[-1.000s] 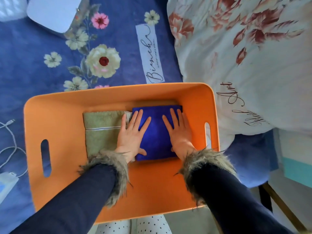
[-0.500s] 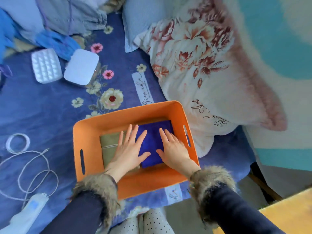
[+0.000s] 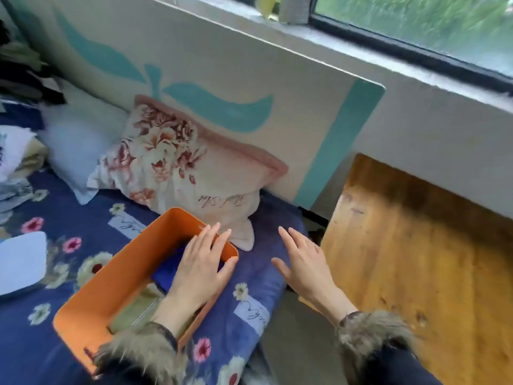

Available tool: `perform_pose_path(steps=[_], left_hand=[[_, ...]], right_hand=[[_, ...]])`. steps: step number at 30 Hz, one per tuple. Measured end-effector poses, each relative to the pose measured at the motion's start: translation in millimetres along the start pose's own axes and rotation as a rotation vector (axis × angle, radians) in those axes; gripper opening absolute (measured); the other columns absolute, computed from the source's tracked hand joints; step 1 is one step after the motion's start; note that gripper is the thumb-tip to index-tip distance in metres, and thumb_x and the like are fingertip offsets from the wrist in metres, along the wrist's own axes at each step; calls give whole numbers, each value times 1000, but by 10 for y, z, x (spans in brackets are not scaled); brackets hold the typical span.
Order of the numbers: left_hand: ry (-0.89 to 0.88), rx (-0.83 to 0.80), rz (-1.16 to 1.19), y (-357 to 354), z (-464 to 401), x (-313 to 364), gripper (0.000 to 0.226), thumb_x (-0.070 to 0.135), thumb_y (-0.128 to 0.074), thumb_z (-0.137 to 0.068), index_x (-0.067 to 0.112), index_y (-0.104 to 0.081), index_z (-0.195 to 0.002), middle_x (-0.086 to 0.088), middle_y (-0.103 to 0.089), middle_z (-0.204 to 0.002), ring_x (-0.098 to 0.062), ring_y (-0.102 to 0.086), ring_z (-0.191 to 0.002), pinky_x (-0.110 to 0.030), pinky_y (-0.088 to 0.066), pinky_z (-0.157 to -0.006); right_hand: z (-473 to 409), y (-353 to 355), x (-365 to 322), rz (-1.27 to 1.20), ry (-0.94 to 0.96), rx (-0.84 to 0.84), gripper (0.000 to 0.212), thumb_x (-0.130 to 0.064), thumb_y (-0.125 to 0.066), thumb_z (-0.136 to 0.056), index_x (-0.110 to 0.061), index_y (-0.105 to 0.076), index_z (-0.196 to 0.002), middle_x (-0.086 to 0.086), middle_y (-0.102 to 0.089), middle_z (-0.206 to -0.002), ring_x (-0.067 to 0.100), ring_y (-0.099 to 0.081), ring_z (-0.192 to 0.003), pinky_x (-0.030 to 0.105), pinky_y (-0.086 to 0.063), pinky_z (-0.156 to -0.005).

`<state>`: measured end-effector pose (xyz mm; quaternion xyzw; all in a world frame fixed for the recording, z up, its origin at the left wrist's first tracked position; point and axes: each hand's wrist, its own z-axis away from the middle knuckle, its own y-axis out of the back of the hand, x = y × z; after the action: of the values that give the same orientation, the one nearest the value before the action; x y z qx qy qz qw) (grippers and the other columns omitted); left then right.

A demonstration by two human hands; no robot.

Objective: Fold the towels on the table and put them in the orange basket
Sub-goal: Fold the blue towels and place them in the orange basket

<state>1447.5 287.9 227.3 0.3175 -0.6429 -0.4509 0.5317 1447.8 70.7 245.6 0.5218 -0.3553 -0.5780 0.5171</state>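
Hands flat, empty: left (image 3: 198,269) above orange basket (image 3: 111,284); right (image 3: 304,262) clear.

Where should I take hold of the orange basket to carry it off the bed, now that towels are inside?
Judging by its shape, grip the orange basket by its two short end walls, one hand from each end. A slot shows faintly in the far end wall, near the floral pillow; the near end is hidden by the sleeve. The left hand is over the blue towel.
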Motion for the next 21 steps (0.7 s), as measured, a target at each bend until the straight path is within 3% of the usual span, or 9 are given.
perform_pose_path(steps=[7,11,14,18,21], left_hand=[[-469,-140,0,-257,-107,1337,54,45,-40,-83,13,-48,-125,-17,-57,-126,-36,-55,-117,-47,-49,-91],[-741,-256,-42,-500,88,2348,58,54,-26,-92,12,-50,-124,-15,-58,-125,-33,-56,-116,-42,-50,-91],[-944,-295,-56,-704,464,3117,64,57,-24,-90,15,-49,-131,-11,-53,-134,-30,-49,-125,-42,-45,-97],[-1177,-356,-42,-971,1231,4081,64,58,-26,-89,22,-34,-142,-3,-35,-148,-23,-27,-140,-39,-29,-111],[-1332,-412,-32,-1219,1911,4708,59,51,-33,-89,16,-44,-135,-9,-47,-140,-29,-41,-132,-43,-40,-102]], right_hand=[[1395,278,868,-101,-418,182,66,-45,-42,-94,-25,-10,-149,2,-20,-155,17,-21,-142,34,-25,-113],[2437,379,1348,-128,-675,305,65,-45,-40,-95,-25,-8,-149,1,-17,-156,17,-18,-143,35,-23,-113],[3359,331,1592,-163,-883,377,66,-46,-39,-95,-25,-7,-149,0,-15,-156,17,-16,-143,35,-22,-113],[4649,149,1745,-216,-1133,446,64,-44,-39,-96,-24,-9,-149,2,-15,-157,19,-18,-143,34,-21,-114],[5593,-45,1790,-226,-1309,488,64,-42,-40,-96,-23,-11,-149,2,-17,-156,21,-23,-141,35,-23,-112]])
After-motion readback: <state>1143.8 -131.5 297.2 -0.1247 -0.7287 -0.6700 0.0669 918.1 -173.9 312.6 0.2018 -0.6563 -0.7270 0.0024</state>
